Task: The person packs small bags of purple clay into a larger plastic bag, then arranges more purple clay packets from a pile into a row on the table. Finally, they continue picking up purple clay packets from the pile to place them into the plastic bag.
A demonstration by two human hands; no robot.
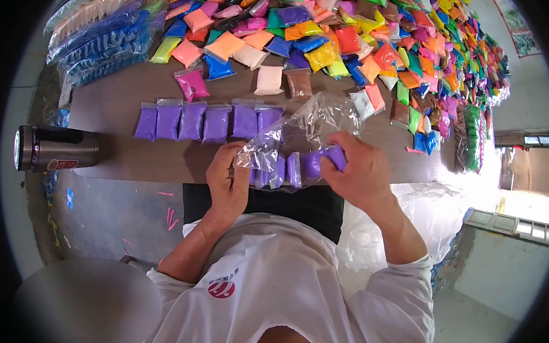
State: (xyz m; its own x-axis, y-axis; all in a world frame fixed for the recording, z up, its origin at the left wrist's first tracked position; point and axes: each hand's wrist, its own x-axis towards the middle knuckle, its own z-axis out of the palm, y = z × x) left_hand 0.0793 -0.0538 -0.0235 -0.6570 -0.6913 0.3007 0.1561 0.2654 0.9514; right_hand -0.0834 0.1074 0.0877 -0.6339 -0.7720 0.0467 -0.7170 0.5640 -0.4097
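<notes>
Here's my left hand (227,176), just below the middle of the frame, fingers and thumb pinching the left side of a clear plastic bag (333,112). My right hand (362,171) is at the bag's other end, thumb and fingers clamped round a purple packet (336,158). So the hands are apart, with more purple packets (294,169) lined up between them, seen through the crinkled film, right at the near edge of the brown bench (120,168). Just above, a row of six purple pouches (192,121) runs left from the centre, their clear top strips bearing no lettering I can read.

Over to the writing! Left edge of the frame, a steel-and-black tumbler (74,145) lies across the view wearing an orange-red badge (62,164); there are letters on it, too small to make out. Down on my white shirt (278,274), a round red emblem (221,289) sits beside tiny dark characters, also unreadable. Upper right, a wall poster (516,27) carries print too small to read. And across the top, a heap of multicoloured packets (342,42), with blue packs (104,56) stacked upper left.
</notes>
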